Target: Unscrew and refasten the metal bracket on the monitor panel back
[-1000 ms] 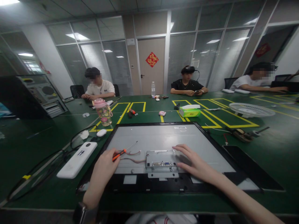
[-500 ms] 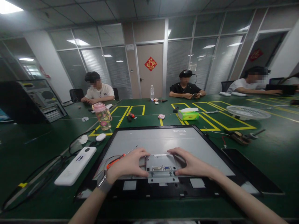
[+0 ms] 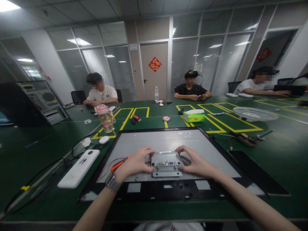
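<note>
A metal bracket with video ports (image 3: 166,159) is gripped at both sides, over the back of a flat display panel (image 3: 144,138). My left hand (image 3: 137,162) closes on its left edge, thumb at the near corner and fingers at the far one. On the right edge, my right hand (image 3: 196,163) holds it the same way. The panel lies on the table in a black frame (image 3: 168,193). Beside my left wrist, an orange-handled screwdriver (image 3: 118,164) and thin wires rest on the panel, partly behind the hand. I cannot tell whether the bracket touches the panel.
To the left are a white power bank (image 3: 79,168), black cables (image 3: 36,189) and a pink-lidded bottle (image 3: 106,120). A black slab (image 3: 257,173) lies to the right. Behind the panel sits a green tissue pack (image 3: 193,116). Several people sit across the table.
Both hands have moved the bracket away from me, off the frame's near edge and further over the grey panel. The view has shifted slightly.
</note>
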Motion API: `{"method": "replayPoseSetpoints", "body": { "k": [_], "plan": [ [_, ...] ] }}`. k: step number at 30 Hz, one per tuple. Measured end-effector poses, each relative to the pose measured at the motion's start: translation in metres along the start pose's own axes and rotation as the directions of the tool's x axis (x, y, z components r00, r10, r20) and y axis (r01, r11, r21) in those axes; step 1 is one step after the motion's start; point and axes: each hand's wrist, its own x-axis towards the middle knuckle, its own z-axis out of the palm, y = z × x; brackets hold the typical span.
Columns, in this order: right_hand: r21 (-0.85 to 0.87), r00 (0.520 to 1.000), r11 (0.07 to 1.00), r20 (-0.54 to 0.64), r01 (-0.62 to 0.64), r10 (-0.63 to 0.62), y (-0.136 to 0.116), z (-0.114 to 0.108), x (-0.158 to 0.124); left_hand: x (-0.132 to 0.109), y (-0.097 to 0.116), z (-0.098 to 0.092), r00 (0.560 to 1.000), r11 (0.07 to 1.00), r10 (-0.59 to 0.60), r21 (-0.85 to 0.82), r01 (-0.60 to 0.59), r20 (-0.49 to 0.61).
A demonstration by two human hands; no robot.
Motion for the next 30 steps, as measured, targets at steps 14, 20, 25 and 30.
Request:
{"method": "replayPoseSetpoints", "body": {
  "k": [14, 20, 25, 30],
  "plan": [
    [-0.069, 0.998, 0.996, 0.022, -0.058, 0.06, 0.012, 0.009, 0.0, -0.003, -0.015, 0.015, 0.998, 0.999, -0.034, -0.02, 0.033, -0.053],
    [-0.021, 0.999, 0.999, -0.023, -0.026, 0.025, 0.009, 0.008, 0.001, -0.005, -0.001, 0.009, 0.998, 0.999, -0.012, -0.05, 0.009, -0.063],
    [0.027, 0.998, 0.999, -0.051, -0.032, 0.033, -0.002, 0.004, -0.005, -0.013, 0.006, 0.004, 0.993, 0.993, -0.05, -0.11, 0.038, -0.11],
    [0.035, 1.0, 0.999, -0.003, -0.024, 0.024, -0.008, 0.007, -0.015, -0.023, 0.008, 0.004, 0.997, 0.995, -0.06, -0.083, 0.056, -0.043]
  ]
}}
